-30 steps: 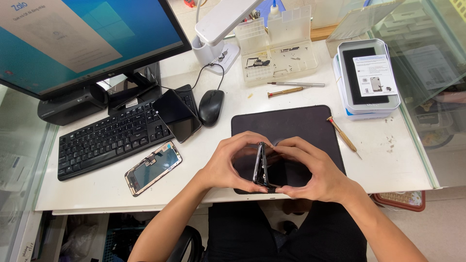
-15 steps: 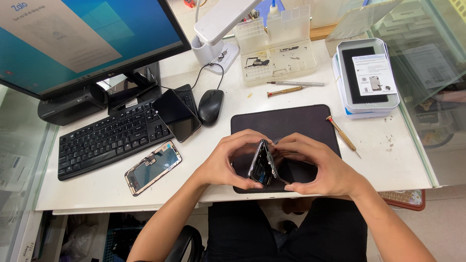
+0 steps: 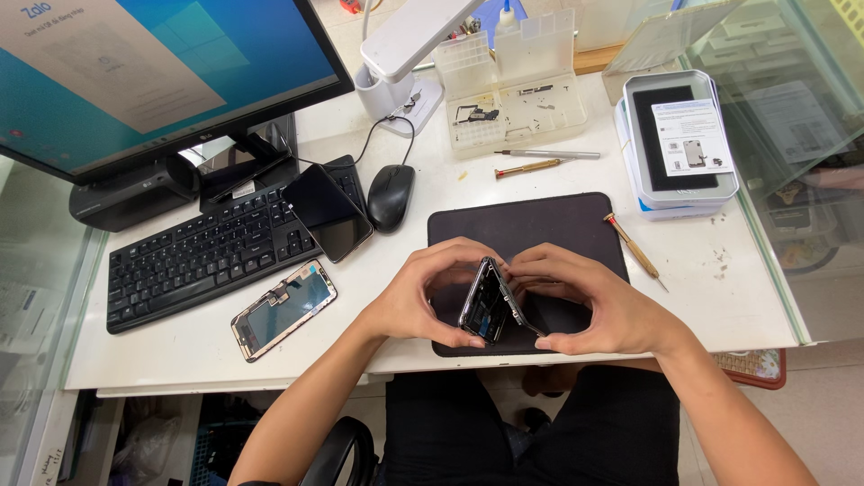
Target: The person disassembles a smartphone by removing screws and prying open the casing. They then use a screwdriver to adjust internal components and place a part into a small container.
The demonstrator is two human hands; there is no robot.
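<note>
Both hands meet over the near edge of the dark mat (image 3: 531, 225), close to the desk's front rim. The left hand (image 3: 418, 301) and right hand (image 3: 598, 301) are clamped together on one opened phone (image 3: 490, 301), held on edge and tilted, its inner side with small parts facing the camera. Left thumb sits under the phone's lower end; left fingers curl over the top. Right fingers (image 3: 531, 265) press at the phone's upper edge, and the right thumb lies beneath it. The phone is clear of the mat — carried by the hands alone.

Left of the hands, a loose screen panel (image 3: 283, 309) lies flat on the white desk (image 3: 396, 252), gold-framed, just below the black keyboard (image 3: 193, 261). A second dark phone (image 3: 326, 211) rests partly on the keyboard's right end, beside the black mouse (image 3: 391, 196). A wooden-handled screwdriver (image 3: 634, 250) lies just off the mat's right edge.

Farther back: two more slim tools (image 3: 540, 160) lie behind the mat, one silver, one wooden. A clear parts box (image 3: 513, 99) stands open with small components inside. At far right sits a white rectangular package (image 3: 679, 144) with a black panel and a white label bearing a small picture — on a blue-edged stack. A white lamp base (image 3: 396, 90) and the monitor (image 3: 153, 72), with a blue display, stand at the rear.
</note>
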